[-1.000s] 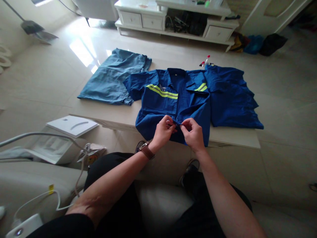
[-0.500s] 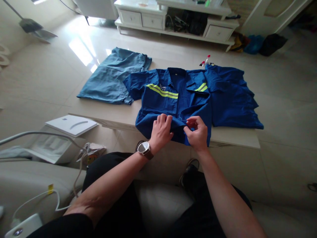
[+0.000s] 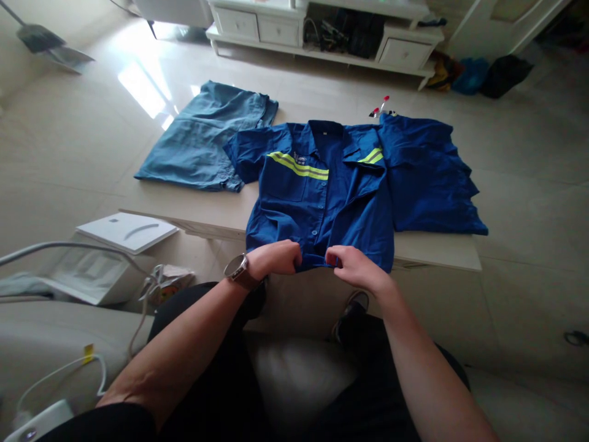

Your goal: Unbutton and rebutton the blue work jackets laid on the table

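A dark blue work shirt (image 3: 322, 196) with yellow reflective stripes lies front-up on a low beige table (image 3: 437, 248), its hem hanging over the near edge. My left hand (image 3: 273, 258), with a watch on the wrist, is closed on the hem just left of the button placket. My right hand (image 3: 352, 267) pinches the hem just right of it. Both hands sit at the table's near edge, a few centimetres apart.
A second dark blue garment (image 3: 427, 175) lies to the right on the table, a lighter blue-grey one (image 3: 207, 141) to the left. A white box (image 3: 126, 230) stands on the floor at left, cables near my knee. A white TV cabinet (image 3: 322, 37) stands beyond.
Both hands slid down the shirt front from the lower placket to the hem at the table edge. The view tilted slightly downward.
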Tool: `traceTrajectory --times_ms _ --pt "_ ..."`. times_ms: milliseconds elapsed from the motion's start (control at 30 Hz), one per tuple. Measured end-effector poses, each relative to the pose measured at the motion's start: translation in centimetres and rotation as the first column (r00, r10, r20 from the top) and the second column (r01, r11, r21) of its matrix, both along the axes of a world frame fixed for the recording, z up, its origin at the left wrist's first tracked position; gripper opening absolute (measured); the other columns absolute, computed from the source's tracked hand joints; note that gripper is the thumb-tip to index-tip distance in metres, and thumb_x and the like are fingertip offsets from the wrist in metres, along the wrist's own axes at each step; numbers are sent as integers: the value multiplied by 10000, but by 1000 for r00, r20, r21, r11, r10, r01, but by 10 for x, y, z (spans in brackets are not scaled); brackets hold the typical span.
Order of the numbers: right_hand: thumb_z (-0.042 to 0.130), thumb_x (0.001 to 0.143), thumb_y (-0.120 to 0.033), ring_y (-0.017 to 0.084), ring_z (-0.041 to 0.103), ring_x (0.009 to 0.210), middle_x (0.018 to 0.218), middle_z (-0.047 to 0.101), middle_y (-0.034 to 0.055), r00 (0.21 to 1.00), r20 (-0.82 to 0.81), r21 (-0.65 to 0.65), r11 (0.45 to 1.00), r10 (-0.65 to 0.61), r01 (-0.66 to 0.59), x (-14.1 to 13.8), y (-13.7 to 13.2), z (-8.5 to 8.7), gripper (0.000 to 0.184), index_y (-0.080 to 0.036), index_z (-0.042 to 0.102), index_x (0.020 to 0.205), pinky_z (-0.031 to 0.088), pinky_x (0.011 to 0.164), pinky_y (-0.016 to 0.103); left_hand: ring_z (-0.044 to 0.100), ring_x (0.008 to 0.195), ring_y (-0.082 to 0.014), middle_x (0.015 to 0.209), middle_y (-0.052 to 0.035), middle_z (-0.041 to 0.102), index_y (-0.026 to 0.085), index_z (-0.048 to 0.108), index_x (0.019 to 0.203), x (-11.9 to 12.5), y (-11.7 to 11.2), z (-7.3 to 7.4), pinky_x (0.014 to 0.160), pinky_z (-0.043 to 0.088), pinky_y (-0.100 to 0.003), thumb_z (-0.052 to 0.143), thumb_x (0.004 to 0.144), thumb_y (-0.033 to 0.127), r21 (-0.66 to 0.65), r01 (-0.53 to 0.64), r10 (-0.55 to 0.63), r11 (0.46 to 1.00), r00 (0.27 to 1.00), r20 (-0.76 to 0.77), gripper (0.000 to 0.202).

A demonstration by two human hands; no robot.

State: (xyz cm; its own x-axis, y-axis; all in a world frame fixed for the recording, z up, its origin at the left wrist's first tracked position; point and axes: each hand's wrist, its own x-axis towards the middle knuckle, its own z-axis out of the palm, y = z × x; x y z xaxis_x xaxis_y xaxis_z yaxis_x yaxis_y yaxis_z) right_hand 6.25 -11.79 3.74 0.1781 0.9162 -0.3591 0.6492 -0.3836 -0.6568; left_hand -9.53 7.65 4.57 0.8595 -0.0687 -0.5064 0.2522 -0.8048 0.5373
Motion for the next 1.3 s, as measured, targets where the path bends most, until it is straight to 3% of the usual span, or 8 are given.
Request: traceTrajectory --times_ms 100,267,400,533,900,1000,1200,1300 --pt "603 752 -18 152 634 837 945 719 20 1000 -4 -119 993 18 -18 0 1 -8 278 -197 687 947 434 756 233 559 574 -135 621 9 671 233 761 657 1 -8 -9 584 388 -270 742 723 197 -15 21 -22 1000 997 -80 77" --pt "546 921 -176 189 680 880 1015 760 30 969 193 -143 972 -157 186 7 9 -10 252 -252 705 1101 449 763 258 545 509 -159 535 -31 610 219 681 552 8 -10 -16 571 382 -298 712 880 523 -53 -123 126 991 989 74 449" --pt "487 935 -151 225 700 1017 1206 741 38 939 284 -115 966 -192 232 8 17 -10 478 -300 631 1366 481 821 291 687 742 -200 842 -70 732 222 762 961 20 -10 -25 679 442 -285 550 1006 307 94 -258 208 961 907 365 233" --pt "449 946 -134 254 699 1064 1293 710 52 934 334 -169 968 -123 188 4 20 -12 584 -340 575 1478 509 856 332 714 824 -184 1175 -96 677 280 671 1323 30 -17 -42 745 482 -290 434 1037 187 243 -218 117 945 921 371 383" --pt "443 946 -120 273 687 1115 1341 681 74 914 392 -200 961 -102 193 7 20 -13 513 -296 596 1403 502 863 356 704 861 -204 1129 -101 666 218 681 1226 38 -16 -35 757 474 -314 387 1042 153 331 -193 104 924 958 269 353" --pt "441 941 -116 271 693 1095 1320 688 80 907 409 -193 961 -103 196 8 21 -12 453 -276 617 1327 498 844 355 690 858 -193 1103 -89 681 213 675 1142 40 -1 -21 753 464 -304 419 1029 148 267 -323 209 908 901 381 287" --pt "450 924 -114 284 693 1129 1306 704 94 897 429 -203 956 -107 212 7 22 -14 410 -247 642 1262 506 879 368 673 1018 -218 1181 -100 677 211 625 1200 51 15 -4 888 494 -323 392 1062 181 20 -673 514 739 582 630 272" --pt "446 938 -133 297 696 1140 1328 702 96 899 423 -207 955 -109 213 6 23 -15 406 -255 647 1269 512 894 385 662 1091 -226 1220 -109 682 183 571 1313 52 11 -16 946 504 -330 453 1008 114 -12 -583 477 812 651 591 334"
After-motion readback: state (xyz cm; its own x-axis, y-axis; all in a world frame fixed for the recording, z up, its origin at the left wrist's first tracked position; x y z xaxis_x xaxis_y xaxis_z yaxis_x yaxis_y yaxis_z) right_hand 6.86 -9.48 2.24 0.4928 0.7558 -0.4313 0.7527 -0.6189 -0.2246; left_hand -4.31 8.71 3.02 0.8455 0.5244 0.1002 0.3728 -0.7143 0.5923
